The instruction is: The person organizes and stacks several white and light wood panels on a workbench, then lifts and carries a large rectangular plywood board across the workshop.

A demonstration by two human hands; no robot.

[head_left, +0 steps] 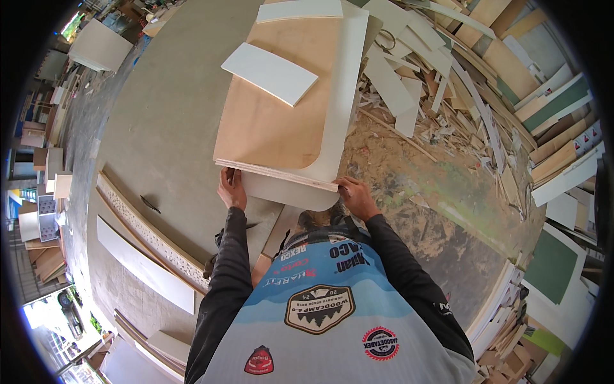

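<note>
A narrow pale board (276, 175), its layered edge showing, lies crosswise between my two hands. My left hand (231, 189) is closed on its left end, thumb and fingers at the corner. At the other end, the fingers of my right hand (357, 198) pinch the board's right corner. Just beyond it is a tan plywood panel (275, 131) with a rounded near corner. Beneath that panel, a larger white panel (341, 121) sticks out on the right and toward me. A white rectangular piece (270, 73) rests askew on the plywood, and another white piece (299, 10) lies at its far end.
Wood offcuts (409, 83) and sawdust are heaped at the far right, against leaning boards (556, 121). On the left lie a long white strip (144, 262) and a curved, hole-dotted strip (150, 233). A pale box-like block (100, 45) stands at the far left.
</note>
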